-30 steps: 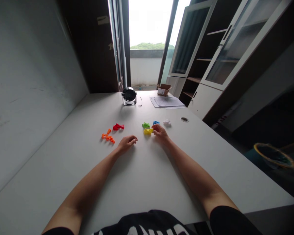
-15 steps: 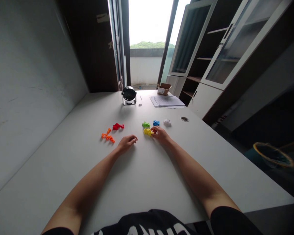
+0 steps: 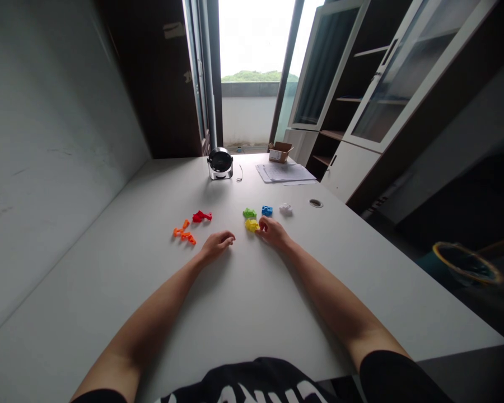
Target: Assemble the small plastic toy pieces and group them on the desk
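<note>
My left hand (image 3: 217, 245) rests on the white table with its fingers loosely curled together, and nothing shows in them. My right hand (image 3: 274, 232) lies at the right edge of a small pile of yellow plastic pieces (image 3: 251, 225). Its fingers are bent, with a gap between thumb and fingertips, touching or almost touching the pile. Just behind are green pieces (image 3: 249, 212), blue pieces (image 3: 267, 210) and white pieces (image 3: 285, 207), each colour grouped. To the left of my left hand lie red pieces (image 3: 202, 216) and scattered orange pieces (image 3: 185, 234).
On the far part of the table (image 3: 252, 313) stand a black round device on a stand (image 3: 220, 162), papers (image 3: 286, 173) and an open cardboard box (image 3: 280, 151). A cable hole (image 3: 316, 203) is at the right. A wall (image 3: 59, 168) borders the left side.
The fingers of my right hand have curled in slightly beside the yellow pieces. My left hand and the coloured piles look the same; the view has shifted a little.
</note>
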The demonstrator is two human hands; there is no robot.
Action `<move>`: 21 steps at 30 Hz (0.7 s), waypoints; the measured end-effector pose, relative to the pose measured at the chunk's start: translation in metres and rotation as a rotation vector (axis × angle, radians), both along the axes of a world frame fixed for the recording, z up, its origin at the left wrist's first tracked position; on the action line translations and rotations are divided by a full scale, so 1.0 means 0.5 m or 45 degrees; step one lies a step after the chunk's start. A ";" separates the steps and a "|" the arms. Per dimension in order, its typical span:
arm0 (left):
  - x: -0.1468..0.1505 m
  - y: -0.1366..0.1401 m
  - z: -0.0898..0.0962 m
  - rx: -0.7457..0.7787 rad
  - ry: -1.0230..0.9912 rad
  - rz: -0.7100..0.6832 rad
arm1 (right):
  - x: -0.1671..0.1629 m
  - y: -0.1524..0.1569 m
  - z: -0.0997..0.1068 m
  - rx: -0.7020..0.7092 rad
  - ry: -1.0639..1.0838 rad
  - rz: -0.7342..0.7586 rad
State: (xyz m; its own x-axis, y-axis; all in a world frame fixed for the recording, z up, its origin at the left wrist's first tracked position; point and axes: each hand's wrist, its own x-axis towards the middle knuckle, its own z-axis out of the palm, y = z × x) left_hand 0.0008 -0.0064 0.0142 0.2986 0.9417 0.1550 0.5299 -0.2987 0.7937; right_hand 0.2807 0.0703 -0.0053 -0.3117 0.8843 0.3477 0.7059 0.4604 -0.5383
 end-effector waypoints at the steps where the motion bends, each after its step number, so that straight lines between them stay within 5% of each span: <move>1: 0.000 0.000 0.000 0.000 -0.003 0.001 | 0.000 -0.001 0.000 0.003 -0.004 0.001; 21: -0.001 0.001 0.000 -0.004 0.002 0.001 | -0.014 -0.005 -0.003 0.102 -0.077 -0.021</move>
